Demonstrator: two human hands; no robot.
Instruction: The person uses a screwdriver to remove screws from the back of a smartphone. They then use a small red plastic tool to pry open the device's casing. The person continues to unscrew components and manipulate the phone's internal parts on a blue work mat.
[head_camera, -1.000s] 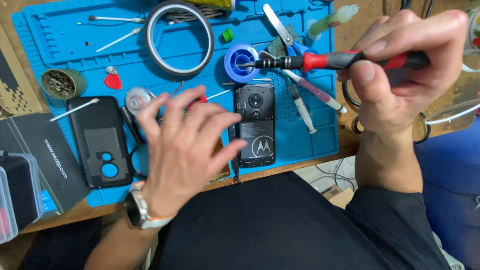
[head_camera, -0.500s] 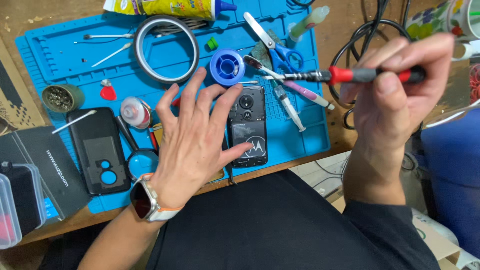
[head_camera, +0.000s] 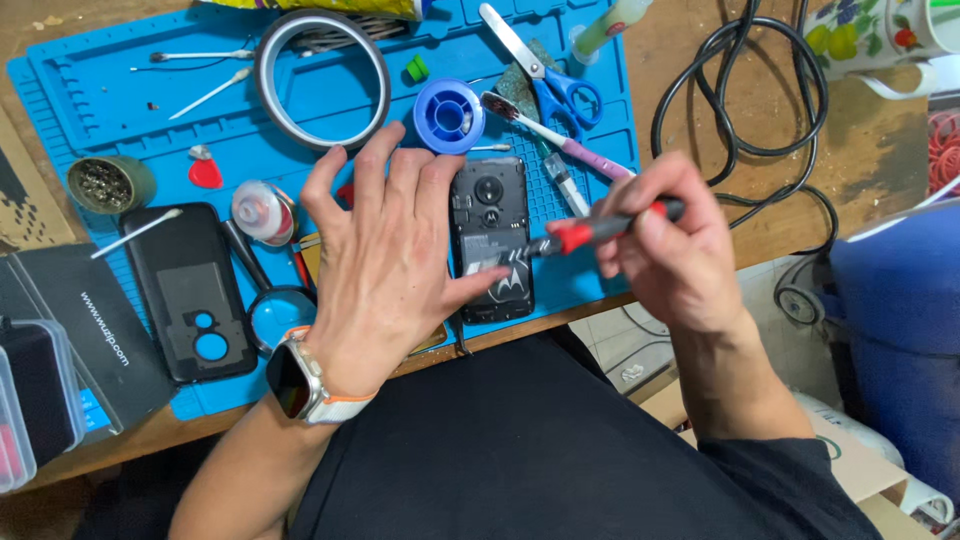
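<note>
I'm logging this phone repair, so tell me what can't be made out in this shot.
Head view:
- Screwdriver tip on the opened phone: too small to see its contact.
- Mat under the left hand: hidden.
- Screwdriver grip end: covered by the right hand.
- Mug: cut off by the top edge.

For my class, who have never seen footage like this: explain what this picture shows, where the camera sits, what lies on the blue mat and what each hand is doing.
The camera is worn on the person's head and looks down, so you see their own two bare hands.

The left hand, with a watch on its wrist, rests flat beside an opened phone and steadies it with the thumb.

The right hand holds a red and black screwdriver, its tip at the phone.

Everything lies on a blue work mat. On it are the phone's black back cover, a magnifying glass, a tape roll, a blue spool and scissors.
</note>
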